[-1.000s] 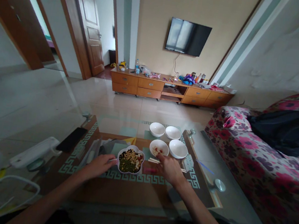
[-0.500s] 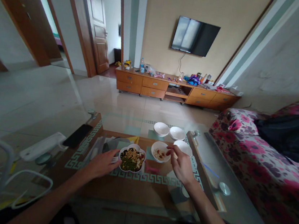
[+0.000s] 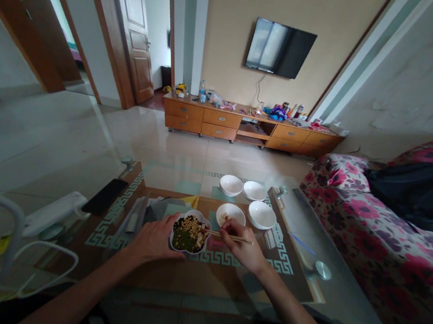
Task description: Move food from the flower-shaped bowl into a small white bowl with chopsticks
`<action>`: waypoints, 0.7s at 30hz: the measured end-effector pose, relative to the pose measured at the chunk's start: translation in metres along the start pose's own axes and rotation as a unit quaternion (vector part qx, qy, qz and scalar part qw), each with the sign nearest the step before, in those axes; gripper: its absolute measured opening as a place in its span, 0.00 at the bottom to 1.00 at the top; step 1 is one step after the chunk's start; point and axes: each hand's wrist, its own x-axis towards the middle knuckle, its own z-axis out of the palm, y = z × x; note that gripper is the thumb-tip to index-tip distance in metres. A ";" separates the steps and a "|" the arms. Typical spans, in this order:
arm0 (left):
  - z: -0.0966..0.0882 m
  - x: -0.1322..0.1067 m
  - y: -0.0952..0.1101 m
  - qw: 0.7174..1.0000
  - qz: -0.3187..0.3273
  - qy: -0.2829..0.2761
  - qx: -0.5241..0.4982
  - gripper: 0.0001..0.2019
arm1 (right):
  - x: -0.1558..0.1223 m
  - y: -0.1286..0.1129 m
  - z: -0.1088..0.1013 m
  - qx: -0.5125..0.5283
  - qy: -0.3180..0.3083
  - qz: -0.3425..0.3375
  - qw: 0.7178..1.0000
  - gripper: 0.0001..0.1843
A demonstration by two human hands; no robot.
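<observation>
In the head view, a scalloped white dish (image 3: 188, 251) holds sections of yellow beans, green beans and other dry foods. My left hand (image 3: 155, 238) grips its left side, thumb near the front and fingers at the back. Wooden chopsticks (image 3: 244, 239) are pinched in my right hand (image 3: 245, 249), their tips at the dish's right side, over the food. Just beyond that hand stands a white bowl (image 3: 230, 209) with some pale and reddish bits inside, partly hidden by my fingers.
Three more white bowls stand behind and right: one (image 3: 231, 186), another (image 3: 254, 191) and a nearer one (image 3: 262, 215). A black phone-like slab (image 3: 105, 195) and a white power strip (image 3: 54, 211) lie left on the glass table (image 3: 171, 274). A flowered sofa (image 3: 352, 215) is at right.
My right hand has moved left from the bowl, bringing the chopsticks to the dish. My left hand has closed further around the dish's side. The view has shifted slightly.
</observation>
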 end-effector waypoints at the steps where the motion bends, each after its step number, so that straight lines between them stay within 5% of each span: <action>1: 0.000 0.000 -0.001 1.000 0.002 -0.006 -0.001 0.64 | 0.000 0.001 -0.001 -0.015 -0.007 0.000 1.000 0.12; 6: -0.004 -0.005 -0.001 0.999 0.001 -0.034 0.006 0.65 | -0.001 0.007 -0.012 -0.068 -0.034 0.013 0.997 0.13; 13: -0.009 -0.012 0.003 1.000 0.005 -0.016 0.009 0.62 | -0.004 0.005 -0.025 0.021 -0.097 -0.004 0.995 0.19; 21: -0.006 -0.018 0.000 0.999 -0.022 0.006 0.023 0.50 | -0.007 0.000 -0.024 -0.012 -0.129 -0.057 0.990 0.10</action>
